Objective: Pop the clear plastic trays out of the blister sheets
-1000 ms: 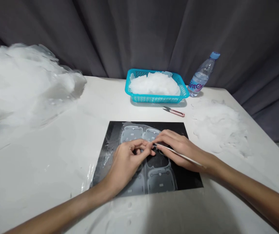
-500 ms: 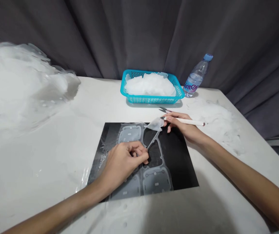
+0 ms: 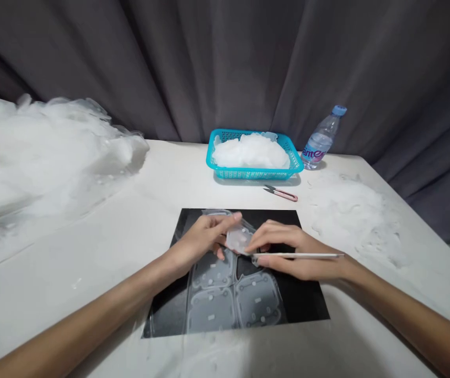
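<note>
My left hand (image 3: 205,236) pinches the upper left of a small translucent, rounded plastic-like piece (image 3: 238,239), raised just above the black mat (image 3: 303,294). My right hand (image 3: 288,247) meets that piece's lower right with its fingertips. It also holds a slim white pen-like tool (image 3: 311,255), lying nearly level; its working tip is hidden by the fingers. Below the hands, a translucent sheet (image 3: 211,303) with several rounded-square shapes lies on the mat. An open gap in the sheet, showing black, is partly covered by my right hand.
A blue basket (image 3: 256,175) of white translucent pieces stands at the back. Beside it are a water bottle (image 3: 321,142) and pink-handled thread snips (image 3: 282,193). A large whitish heap (image 3: 52,157) fills the left; thin scraps (image 3: 359,215) lie on the right.
My left hand has moved up from the sheet to the piece. My right hand has come down and towards me, bringing the tool and piece along. The view has tilted slightly upward.
</note>
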`<state>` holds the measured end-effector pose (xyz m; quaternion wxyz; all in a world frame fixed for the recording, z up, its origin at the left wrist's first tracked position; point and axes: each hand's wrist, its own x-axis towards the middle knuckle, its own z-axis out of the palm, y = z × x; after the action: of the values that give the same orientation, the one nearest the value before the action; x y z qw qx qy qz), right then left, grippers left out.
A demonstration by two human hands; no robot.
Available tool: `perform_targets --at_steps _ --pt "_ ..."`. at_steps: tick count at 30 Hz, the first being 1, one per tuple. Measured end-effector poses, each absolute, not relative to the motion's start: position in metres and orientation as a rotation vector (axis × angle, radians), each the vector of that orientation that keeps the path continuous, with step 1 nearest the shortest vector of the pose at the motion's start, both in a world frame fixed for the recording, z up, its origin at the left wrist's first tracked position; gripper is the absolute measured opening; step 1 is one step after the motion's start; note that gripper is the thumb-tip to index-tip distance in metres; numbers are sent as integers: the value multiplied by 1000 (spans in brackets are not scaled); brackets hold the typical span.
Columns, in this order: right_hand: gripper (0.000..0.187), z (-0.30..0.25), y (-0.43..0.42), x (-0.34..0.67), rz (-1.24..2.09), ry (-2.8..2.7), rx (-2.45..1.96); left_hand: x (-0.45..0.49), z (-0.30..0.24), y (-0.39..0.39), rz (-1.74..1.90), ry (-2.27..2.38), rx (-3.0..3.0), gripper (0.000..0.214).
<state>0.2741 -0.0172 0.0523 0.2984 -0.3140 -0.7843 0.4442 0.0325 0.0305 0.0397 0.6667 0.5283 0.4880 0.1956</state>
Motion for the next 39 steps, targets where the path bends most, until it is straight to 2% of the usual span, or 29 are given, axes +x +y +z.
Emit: perform_targets --at_steps 4,8,10,14,17,23,29,39 --pt "18 50 -13 283 1025 -2025 -895 28 31 31 452 1068 1290 46" --pt "38 40 -6 288 704 -1979 -1010 28 31 29 509 1044 1343 39" --pt "36 34 -7 284 645 -1979 -1081 28 34 27 566 1046 1327 38" --pt "15 26 -16 271 834 -2054 -1218 31 40 21 635 1049 1213 40" --pt "9 25 -20 266 930 -2020 -1173 36 44 16 655 1038 1163 41" --pt "7 29 -18 266 989 -1968 -1117 40 44 9 670 997 1099 60" --pt "10 29 -17 269 1006 -1960 -1061 34 41 11 571 926 1031 30" --pt "7 33 -18 267 958 -1893 -1041 39 40 8 575 871 936 29"
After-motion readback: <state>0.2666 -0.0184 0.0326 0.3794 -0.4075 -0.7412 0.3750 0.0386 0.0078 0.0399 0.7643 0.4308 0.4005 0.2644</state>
